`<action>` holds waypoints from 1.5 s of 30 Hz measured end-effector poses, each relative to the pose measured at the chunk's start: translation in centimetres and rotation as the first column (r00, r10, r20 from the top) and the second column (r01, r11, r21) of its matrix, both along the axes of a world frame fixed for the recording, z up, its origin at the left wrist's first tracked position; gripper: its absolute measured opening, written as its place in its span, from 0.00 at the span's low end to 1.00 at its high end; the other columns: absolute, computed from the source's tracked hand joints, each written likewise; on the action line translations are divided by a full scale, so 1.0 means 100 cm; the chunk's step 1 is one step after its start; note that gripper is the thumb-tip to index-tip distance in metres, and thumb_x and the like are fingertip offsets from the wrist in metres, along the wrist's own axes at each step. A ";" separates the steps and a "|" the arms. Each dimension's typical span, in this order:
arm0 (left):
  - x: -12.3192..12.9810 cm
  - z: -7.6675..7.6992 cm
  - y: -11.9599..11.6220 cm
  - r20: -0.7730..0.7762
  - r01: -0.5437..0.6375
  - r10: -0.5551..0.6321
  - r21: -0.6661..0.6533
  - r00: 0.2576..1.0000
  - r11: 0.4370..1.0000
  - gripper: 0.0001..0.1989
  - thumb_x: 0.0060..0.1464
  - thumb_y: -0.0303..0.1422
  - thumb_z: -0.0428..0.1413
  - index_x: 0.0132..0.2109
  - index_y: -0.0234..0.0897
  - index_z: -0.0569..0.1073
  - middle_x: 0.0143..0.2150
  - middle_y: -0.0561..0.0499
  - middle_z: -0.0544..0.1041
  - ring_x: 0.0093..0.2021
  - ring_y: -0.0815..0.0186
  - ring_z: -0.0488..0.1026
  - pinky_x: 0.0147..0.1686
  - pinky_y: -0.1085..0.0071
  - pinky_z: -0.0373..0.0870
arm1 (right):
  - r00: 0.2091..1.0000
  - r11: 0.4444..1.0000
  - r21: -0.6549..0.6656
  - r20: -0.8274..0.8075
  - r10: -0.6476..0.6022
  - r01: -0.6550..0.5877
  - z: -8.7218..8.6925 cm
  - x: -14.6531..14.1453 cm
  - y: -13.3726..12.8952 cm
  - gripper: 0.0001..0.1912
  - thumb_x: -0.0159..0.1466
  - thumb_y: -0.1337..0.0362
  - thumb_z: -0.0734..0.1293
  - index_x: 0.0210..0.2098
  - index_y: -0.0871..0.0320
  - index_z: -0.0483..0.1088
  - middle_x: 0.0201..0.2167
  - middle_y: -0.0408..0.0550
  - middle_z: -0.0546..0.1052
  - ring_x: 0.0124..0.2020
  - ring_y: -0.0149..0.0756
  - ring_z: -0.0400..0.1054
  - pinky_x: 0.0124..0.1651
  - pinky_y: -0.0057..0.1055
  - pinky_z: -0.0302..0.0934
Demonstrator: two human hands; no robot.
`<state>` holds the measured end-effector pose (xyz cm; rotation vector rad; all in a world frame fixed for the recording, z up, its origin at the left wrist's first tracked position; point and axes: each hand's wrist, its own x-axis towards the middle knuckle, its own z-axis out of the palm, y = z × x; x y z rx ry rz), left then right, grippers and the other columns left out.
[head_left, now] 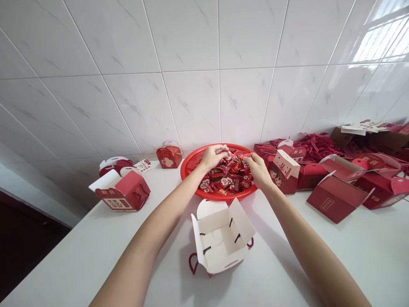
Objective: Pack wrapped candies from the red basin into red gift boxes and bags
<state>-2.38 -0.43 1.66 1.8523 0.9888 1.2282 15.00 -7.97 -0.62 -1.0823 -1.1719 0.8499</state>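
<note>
Both of my hands are over a red plastic basket (pixel 188 164) filled with red wrapped candies (pixel 226 181). My left hand (pixel 214 157) has its fingers closed on a wrapped candy at the back of the pile. From the right side my right hand (pixel 258 169) pinches a red candy wrapper (pixel 240 155) above the others; its fingertips are partly hidden. Between my forearms, in front of the basket, stands an open gift box (pixel 220 238) with a white inside, raised flaps and dark red rope handles. I see no candies inside it.
A tiled wall rises behind the white table (pixel 128 264). On the left are a red gift box (pixel 123 192), a white card (pixel 146 165) and a small closed red box (pixel 169 156). Several red boxes (pixel 337 198) and red shredded paper (pixel 315 147) crowd the right.
</note>
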 end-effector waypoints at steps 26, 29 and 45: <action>0.031 0.004 -0.036 -0.960 0.280 -0.221 -0.168 0.172 0.945 0.15 0.44 0.43 0.63 0.39 0.41 0.80 0.34 0.48 0.82 0.41 0.53 0.78 0.41 0.66 0.69 | 0.999 0.998 0.051 -0.021 -0.044 0.045 -0.005 0.001 0.004 0.11 0.57 0.52 0.67 0.29 0.52 0.64 0.24 0.39 0.68 0.30 0.36 0.62 0.35 0.33 0.59; 0.032 0.003 -0.035 -0.940 0.248 -0.282 -0.232 0.190 0.941 0.11 0.42 0.43 0.64 0.27 0.41 0.78 0.28 0.49 0.79 0.34 0.56 0.77 0.36 0.67 0.67 | 0.999 0.998 0.042 -0.029 -0.036 0.037 -0.004 0.001 0.004 0.11 0.57 0.53 0.67 0.29 0.52 0.64 0.24 0.38 0.68 0.29 0.36 0.62 0.35 0.32 0.59; 0.001 0.011 -0.025 -0.498 0.368 -0.533 -0.396 0.684 0.842 0.14 0.42 0.44 0.67 0.32 0.39 0.82 0.32 0.52 0.82 0.38 0.60 0.76 0.41 0.69 0.68 | 0.996 0.997 0.043 -0.072 -0.054 0.057 -0.004 0.000 0.004 0.13 0.56 0.51 0.67 0.29 0.52 0.64 0.27 0.40 0.71 0.32 0.38 0.65 0.37 0.35 0.61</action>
